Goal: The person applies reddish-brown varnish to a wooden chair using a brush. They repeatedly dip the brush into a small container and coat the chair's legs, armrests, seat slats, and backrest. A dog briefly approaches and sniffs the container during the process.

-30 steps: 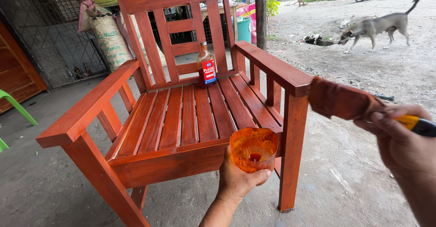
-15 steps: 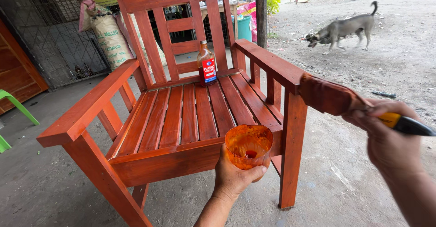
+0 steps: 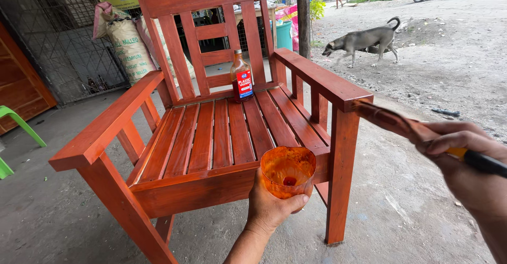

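A reddish-orange wooden armchair (image 3: 211, 132) stands in front of me. My left hand (image 3: 272, 208) grips a stained orange plastic cup (image 3: 288, 170) with a little dark varnish at its bottom, held just before the seat's front edge. My right hand (image 3: 470, 163) holds a paintbrush (image 3: 393, 122) by its yellow and black handle. The brush's bristle tip touches the front end of the chair's right armrest (image 3: 322, 81). A brown glass bottle (image 3: 242, 77) with a red label stands upright on the back of the seat.
A grey dog (image 3: 364, 41) walks on the dirt road beyond the chair. Filled sacks (image 3: 127, 44) lean against a metal grate at the back left. A green plastic chair (image 3: 13, 137) stands at the far left. A teal bin (image 3: 284, 34) and a pole stand behind.
The brush has moved left and now touches the right armrest's front end. The dog has walked left along the road. The cup has stayed in front of the seat.
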### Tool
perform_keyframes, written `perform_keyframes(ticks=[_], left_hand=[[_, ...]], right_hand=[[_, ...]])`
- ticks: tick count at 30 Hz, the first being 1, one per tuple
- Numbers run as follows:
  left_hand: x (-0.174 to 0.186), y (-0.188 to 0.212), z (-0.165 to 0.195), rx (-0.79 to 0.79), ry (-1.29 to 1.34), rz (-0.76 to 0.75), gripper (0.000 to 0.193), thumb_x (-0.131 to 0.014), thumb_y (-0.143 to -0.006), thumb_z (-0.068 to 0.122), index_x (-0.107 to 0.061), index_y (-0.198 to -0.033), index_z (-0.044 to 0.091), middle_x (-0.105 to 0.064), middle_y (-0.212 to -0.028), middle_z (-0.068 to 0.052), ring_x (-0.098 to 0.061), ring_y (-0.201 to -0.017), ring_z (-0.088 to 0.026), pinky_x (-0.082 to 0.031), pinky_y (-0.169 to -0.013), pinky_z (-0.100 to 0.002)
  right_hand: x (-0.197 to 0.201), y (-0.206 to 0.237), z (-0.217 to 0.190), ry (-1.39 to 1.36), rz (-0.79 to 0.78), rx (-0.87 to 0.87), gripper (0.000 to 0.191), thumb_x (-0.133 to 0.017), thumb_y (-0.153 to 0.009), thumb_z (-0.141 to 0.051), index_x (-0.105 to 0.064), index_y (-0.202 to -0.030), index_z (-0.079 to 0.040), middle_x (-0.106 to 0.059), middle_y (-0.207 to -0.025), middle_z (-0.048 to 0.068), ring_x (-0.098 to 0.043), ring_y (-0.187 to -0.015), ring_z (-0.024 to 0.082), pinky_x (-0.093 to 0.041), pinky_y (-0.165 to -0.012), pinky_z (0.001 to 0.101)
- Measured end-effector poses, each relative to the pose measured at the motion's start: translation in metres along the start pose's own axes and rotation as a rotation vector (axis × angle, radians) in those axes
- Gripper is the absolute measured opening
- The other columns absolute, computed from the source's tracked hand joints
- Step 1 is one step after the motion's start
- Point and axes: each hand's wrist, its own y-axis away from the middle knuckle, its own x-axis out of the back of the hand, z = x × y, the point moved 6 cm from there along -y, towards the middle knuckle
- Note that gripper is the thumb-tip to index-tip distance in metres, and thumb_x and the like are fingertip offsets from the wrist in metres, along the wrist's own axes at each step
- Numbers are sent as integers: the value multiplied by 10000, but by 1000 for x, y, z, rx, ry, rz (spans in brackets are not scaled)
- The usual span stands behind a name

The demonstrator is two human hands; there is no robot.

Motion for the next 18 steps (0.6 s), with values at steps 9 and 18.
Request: perform_keyframes(ticks=[9, 18], left_hand=[[-18, 0, -3, -2, 54, -41, 920, -922, -578, 231, -430, -1351, 148, -626, -1289, -48, -649, -1242, -192, -581, -1058, -360], [-14, 2, -2, 8, -16, -28, 926, -916, -583, 246, -423, -1360, 151, -620, -1291, -47, -642, -1247, -190, -572, -1061, -355]], right_hand=[[-9, -11, -27, 90, -67, 82, 123, -810, -831, -42, -706, -822, -107, -733, -1129, 60, -739, -1047, 170, -622, -890, 276], [-16, -12, -5, 169, -16, 40, 146, -833, -863, -55, -698, -829, -100, -732, -1109, 63, -732, -1020, 157, -618, -892, 289]])
